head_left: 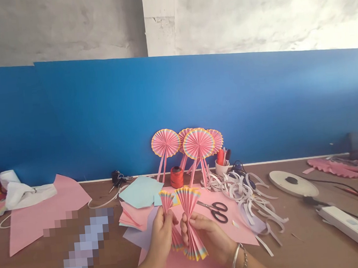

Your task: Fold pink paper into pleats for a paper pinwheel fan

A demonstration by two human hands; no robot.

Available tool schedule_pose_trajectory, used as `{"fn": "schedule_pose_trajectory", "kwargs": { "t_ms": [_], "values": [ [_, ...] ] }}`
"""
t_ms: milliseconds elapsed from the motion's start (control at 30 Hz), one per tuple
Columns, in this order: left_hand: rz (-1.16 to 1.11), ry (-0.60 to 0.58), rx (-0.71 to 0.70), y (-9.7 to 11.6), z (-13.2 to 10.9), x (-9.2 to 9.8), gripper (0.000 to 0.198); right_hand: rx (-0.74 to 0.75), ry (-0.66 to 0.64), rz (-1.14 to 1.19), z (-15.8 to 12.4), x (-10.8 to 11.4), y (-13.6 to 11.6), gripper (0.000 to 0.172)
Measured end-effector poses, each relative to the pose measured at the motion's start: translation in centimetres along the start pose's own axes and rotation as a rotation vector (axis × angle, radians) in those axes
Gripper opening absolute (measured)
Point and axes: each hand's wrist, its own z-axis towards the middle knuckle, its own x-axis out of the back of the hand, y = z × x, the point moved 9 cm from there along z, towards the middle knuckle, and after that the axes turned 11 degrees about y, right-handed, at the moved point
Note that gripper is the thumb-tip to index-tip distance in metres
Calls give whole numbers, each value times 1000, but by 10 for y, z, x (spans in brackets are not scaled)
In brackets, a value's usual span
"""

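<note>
My left hand is closed round the middle of a narrow pleated pink paper with rainbow-coloured ends. Beside it, my right hand pinches the waist of a second pleated paper, whose two ends flare out like a bow. Both papers are held upright, close together, above pink sheets. Scissors with black handles lie just beyond my right hand. Several finished round pink fans on paper legs lean against the blue partition, behind a red spool.
Curled white paper strips spread right of the scissors. Farther right are a round white lid and a power strip with cables. Light blue sheets lie left of centre; a large pink sheet and keys are farther left.
</note>
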Motion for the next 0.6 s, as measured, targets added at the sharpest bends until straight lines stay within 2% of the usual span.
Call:
{"fn": "schedule_pose_trajectory", "kwargs": {
  "t_ms": [233, 600],
  "values": [
    [-94, -97, 119, -3, -13, -18, 33, -33, 4, -24, 3, 3, 6, 25],
    [-58, -25, 179, -1, -18, -10, 52, -40, 3, -106, 2, 2, 14, 24]
  ]
}}
